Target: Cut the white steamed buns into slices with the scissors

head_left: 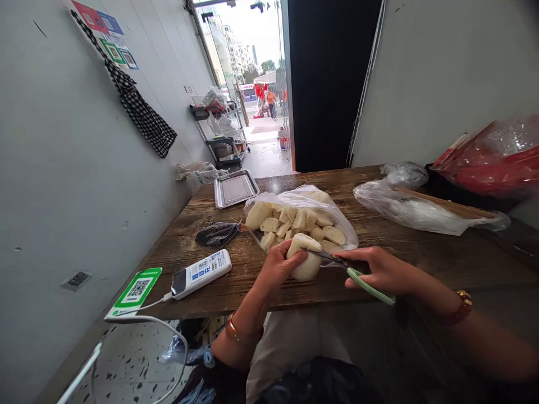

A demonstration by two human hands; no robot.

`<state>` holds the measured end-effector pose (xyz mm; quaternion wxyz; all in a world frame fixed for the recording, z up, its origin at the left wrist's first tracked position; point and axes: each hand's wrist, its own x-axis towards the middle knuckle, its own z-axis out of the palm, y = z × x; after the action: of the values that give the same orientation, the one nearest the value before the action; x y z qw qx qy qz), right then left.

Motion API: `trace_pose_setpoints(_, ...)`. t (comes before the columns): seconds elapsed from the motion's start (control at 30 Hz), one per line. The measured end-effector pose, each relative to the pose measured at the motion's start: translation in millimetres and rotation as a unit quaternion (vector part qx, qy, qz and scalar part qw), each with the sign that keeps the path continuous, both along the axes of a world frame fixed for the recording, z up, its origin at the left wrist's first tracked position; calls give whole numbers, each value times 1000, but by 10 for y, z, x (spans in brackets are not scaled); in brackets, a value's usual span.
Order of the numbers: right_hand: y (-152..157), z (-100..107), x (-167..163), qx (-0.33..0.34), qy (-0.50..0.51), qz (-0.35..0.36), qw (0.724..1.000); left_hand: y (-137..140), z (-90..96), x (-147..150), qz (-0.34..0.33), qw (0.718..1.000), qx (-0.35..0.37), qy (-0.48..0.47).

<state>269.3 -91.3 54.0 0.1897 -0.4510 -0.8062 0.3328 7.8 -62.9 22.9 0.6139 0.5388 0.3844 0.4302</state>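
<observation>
My left hand [280,264] is closed around a pale steamed bun [306,268], thumb pressed on its side near the table's front edge. In my right hand [381,269] are scissors [366,285] with light green handles. Their blades reach left into the bun, where a cut opens across its upper part. Just behind the hands lies a clear plastic bag [347,219], open toward me. Cut bun pieces [300,220] and some larger chunks fill it. The blade tips are hidden in the bun.
A metal tray [236,189] sits at the far left of the wooden table [248,280]. Nearer are a dark mesh cloth [217,234], a white payment device [202,273] with a cable, and a green QR card [138,289]. Plastic-wrapped skewers [442,203] lie at right.
</observation>
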Motion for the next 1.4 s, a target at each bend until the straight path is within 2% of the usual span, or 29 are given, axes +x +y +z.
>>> trace_pose_setpoints(0.2,-52,-145,77,43,8,-42,998,131,19,69,-33,999,-9,-5)
trace_pose_setpoints(0.43,-166,-125,87,-2,36,-124,992,344,103,103,-129,988,-53,-67)
trace_pose_setpoints(0.5,-181,-94,61,-25,39,-139,989,394,122,102,-126,989,-59,-59)
trace_pose_setpoints(0.63,-142,-86,-6,-60,59,-118,989,473,107,99,-119,991,-48,-41)
trace_pose_setpoints(0.83,14,-91,-178,-62,68,-116,989,503,83,37,-99,990,59,87)
trace_pose_setpoints(0.93,41,-70,-256,-56,51,-123,989,467,135,-7,-94,986,81,114)
trace_pose_setpoints(1.07,14,-135,-257,-50,45,-126,990,429,171,-36,-89,986,85,112)
trace_pose_setpoints(1.23,-24,-291,-194,-43,40,-135,989,430,119,-33,-80,984,97,125)
trace_pose_setpoints(1.4,-61,-271,-212,-11,39,-146,989,438,74,-23,-99,991,61,65)
